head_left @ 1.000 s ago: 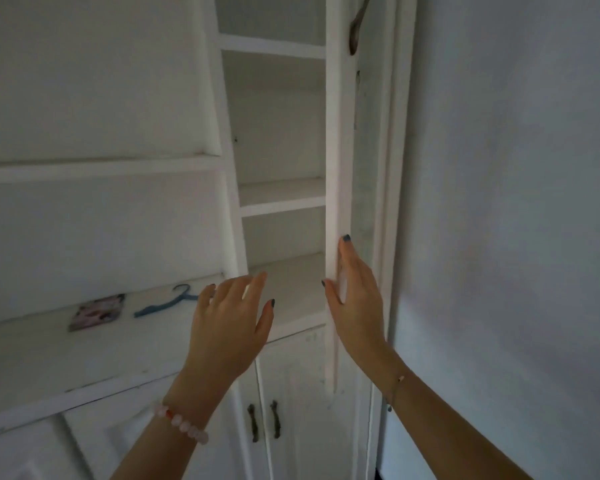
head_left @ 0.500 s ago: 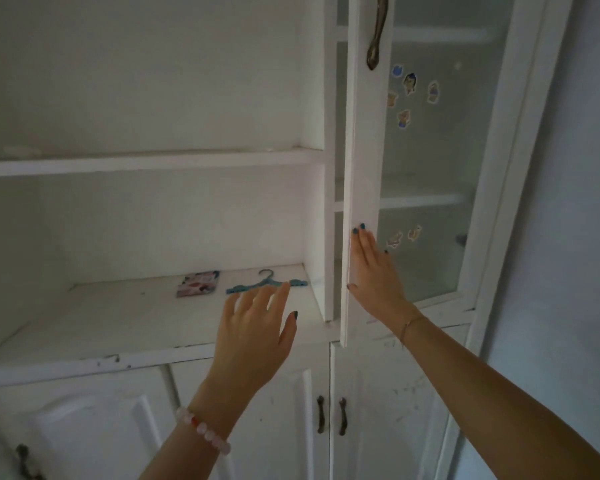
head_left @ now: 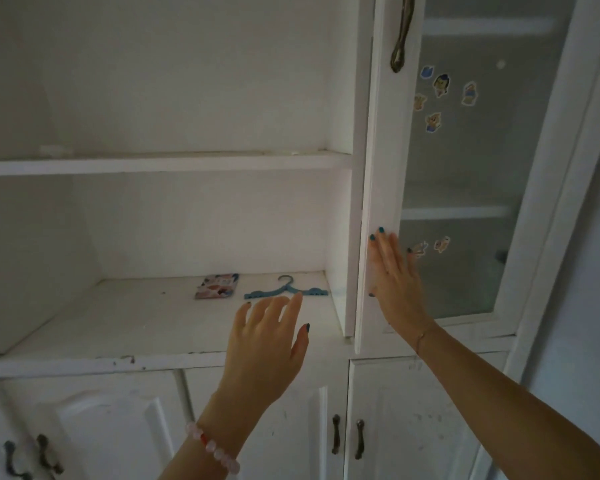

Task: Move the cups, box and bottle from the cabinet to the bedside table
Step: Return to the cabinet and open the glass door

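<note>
Frosted cabinet door (head_left: 471,161) blurs its shelves (head_left: 454,213), right hand (head_left: 394,282) pressing

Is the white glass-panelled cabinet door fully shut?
No, slightly ajar: the white glass-panelled door shows its free edge off the cabinet, the right hand flat on it.

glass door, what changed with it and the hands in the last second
The glass door swung from edge-on and open to nearly shut, its stickered pane now facing the camera. The right hand stayed flat on the door's edge strip, pushing it. The left hand stayed open in front of the shelf, holding nothing. The blue hanger and patterned packet lie where they were.
</note>
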